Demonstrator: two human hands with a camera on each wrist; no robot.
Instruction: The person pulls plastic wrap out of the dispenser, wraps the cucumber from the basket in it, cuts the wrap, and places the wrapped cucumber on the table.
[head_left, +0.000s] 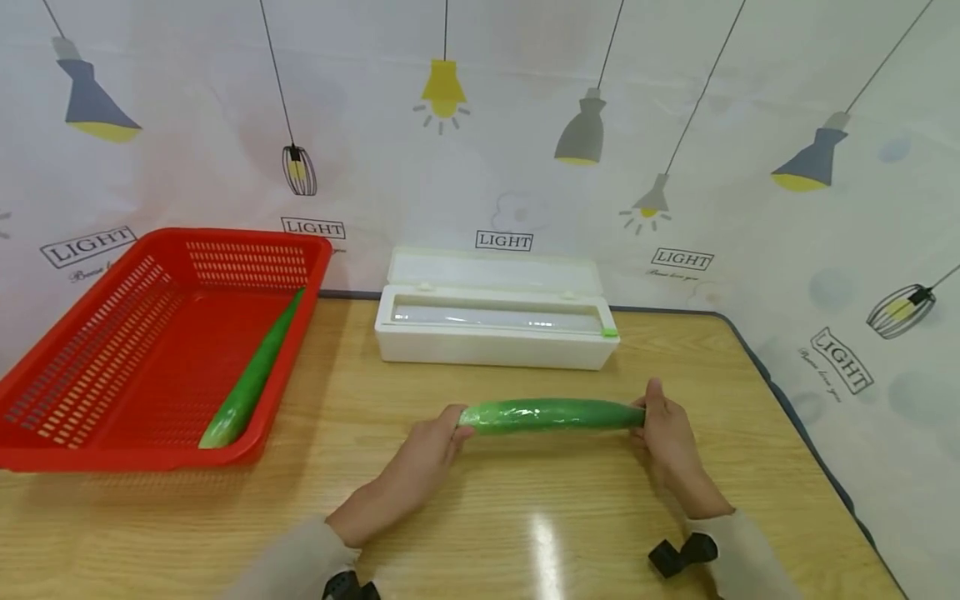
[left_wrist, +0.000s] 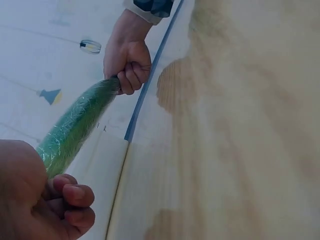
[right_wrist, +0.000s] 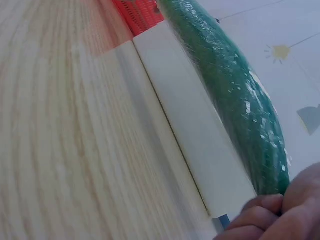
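A long green cucumber point(head_left: 551, 415) is held level above the wooden table, with shiny clear film around it. My left hand point(head_left: 427, 454) grips its paler end, and my right hand point(head_left: 667, 437) pinches the darker end. In the left wrist view the film shows creases along the cucumber point(left_wrist: 80, 120), and the curled fingers of both hands are visible. The right wrist view shows the glossy wrapped cucumber point(right_wrist: 235, 100) running up from the right hand point(right_wrist: 285, 215). Behind it stands a white cling film box point(head_left: 491, 346) with its lid raised and a roll inside.
A red plastic basket point(head_left: 258, 446) stands on the left with another green cucumber point(head_left: 251, 383) lying along its right side. A green slider point(head_left: 610, 332) sits at the box's right front corner. Wall covering printed with lamps point(head_left: 525, 192) borders the wooden table point(head_left: 480, 533) behind and right.
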